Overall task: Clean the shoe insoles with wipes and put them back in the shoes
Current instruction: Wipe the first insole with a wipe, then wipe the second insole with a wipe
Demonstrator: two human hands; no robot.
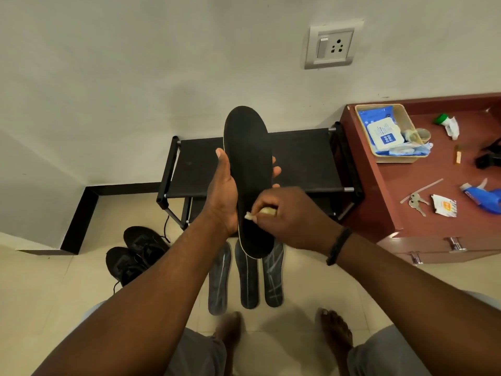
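Note:
My left hand (pixel 223 191) grips a black insole (pixel 248 156) from the left and behind, holding it up lengthwise in front of me, toe end away. My right hand (pixel 287 217) pinches a small crumpled wipe (pixel 259 213) against the insole's heel half. Three more dark insoles (pixel 247 283) lie side by side on the floor below, undersides up. A pair of black shoes (pixel 132 253) sits on the floor to the left. The wipes pack (pixel 383 134) lies in a beige tray (pixel 398 158) on the cabinet at right.
A low black shoe rack (pixel 303 164) stands against the wall behind the insole. The red-brown cabinet (pixel 379 202) at right carries keys (pixel 414 203), a blue spray bottle (pixel 485 199) and small packets. My bare feet (pixel 334 332) are on the tiled floor.

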